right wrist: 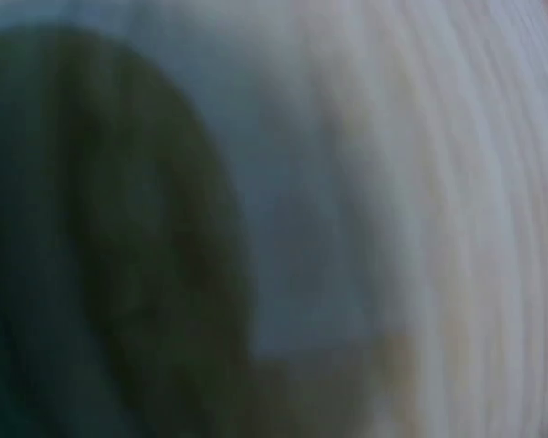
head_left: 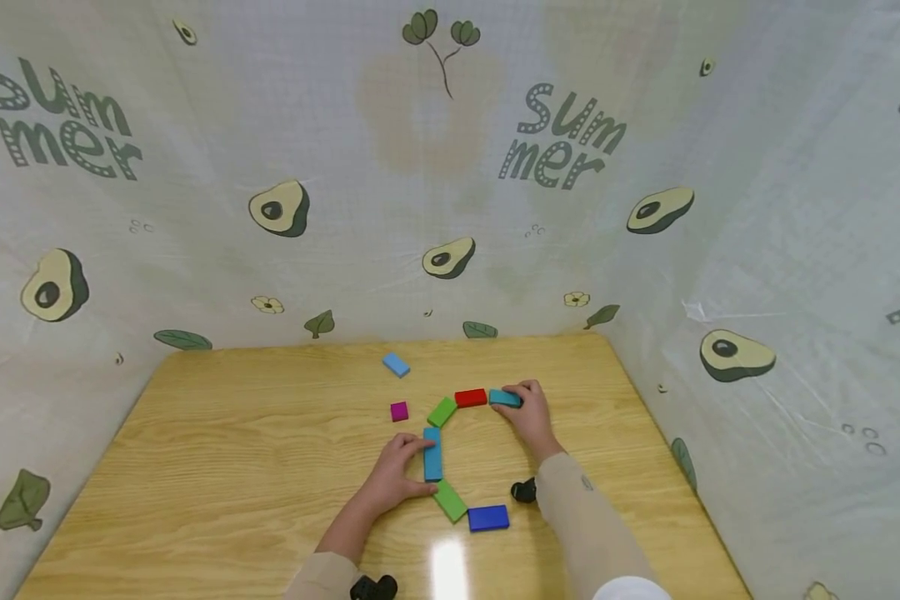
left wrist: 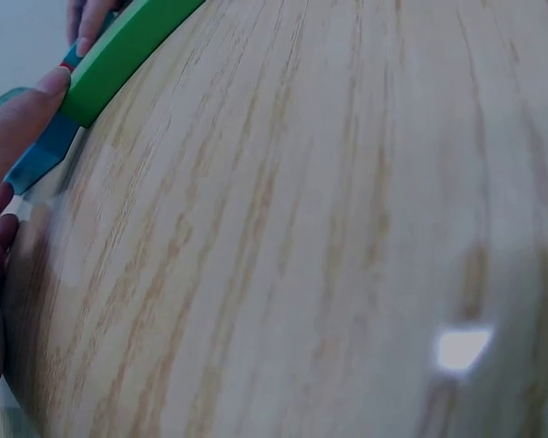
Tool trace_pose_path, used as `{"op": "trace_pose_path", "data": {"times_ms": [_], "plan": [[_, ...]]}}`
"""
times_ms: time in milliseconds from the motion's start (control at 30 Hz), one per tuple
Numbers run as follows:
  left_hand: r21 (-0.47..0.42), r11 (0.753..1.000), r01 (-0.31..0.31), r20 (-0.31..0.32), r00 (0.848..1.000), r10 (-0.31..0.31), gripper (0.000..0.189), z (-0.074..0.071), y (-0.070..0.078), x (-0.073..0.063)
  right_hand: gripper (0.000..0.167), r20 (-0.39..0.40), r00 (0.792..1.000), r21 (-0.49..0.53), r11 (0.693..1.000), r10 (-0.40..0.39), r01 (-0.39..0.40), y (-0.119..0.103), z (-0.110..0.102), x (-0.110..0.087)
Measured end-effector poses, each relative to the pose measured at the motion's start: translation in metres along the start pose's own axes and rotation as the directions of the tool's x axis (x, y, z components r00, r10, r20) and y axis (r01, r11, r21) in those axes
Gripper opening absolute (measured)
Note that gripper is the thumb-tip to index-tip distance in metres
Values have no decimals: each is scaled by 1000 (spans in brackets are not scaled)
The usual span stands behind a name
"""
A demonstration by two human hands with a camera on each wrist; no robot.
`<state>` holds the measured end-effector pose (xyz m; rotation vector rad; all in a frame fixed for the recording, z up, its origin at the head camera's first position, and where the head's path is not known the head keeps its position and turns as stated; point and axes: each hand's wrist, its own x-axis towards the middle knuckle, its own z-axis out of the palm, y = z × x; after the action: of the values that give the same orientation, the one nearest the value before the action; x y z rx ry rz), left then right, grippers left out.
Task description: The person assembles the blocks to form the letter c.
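Observation:
Several coloured wooden-looking blocks form a curved row open to the right. My left hand (head_left: pixel 392 477) grips the long blue block (head_left: pixel 432 460) at the left of the curve, index finger over its upper part, thumb at its lower end. In the left wrist view that thumb (left wrist: pixel 27 119) meets the end of the green block (left wrist: pixel 123 59). At the upper right, my right hand (head_left: pixel 531 417) pinches a teal block (head_left: pixel 504 398) beside the red block (head_left: pixel 471 397). Another green block (head_left: pixel 442 412) links red and blue. A dark blue block (head_left: pixel 489 518) ends the row below.
A magenta block (head_left: pixel 399 412) and a light blue block (head_left: pixel 396 364) lie outside the curve, toward the back. The wooden table (head_left: pixel 255 450) meets a printed cloth (head_left: pixel 360 275) at its back and right. The right wrist view is blurred.

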<state>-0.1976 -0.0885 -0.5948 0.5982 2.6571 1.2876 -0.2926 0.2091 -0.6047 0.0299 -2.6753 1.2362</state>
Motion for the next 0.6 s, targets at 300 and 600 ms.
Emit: {"op": "trace_pose_path", "data": {"times_ms": [300,600], "plan": [[-16,1000,-1,3,1000,1,71,1,0,3,38,2,1000,-9,1000,20,-20,-3,-2,-1],[-5,1000,29,2,1000,-29,72,3,-3,2,37,3,1000,-19,1000,18,-18,-3,0,-2]]}}
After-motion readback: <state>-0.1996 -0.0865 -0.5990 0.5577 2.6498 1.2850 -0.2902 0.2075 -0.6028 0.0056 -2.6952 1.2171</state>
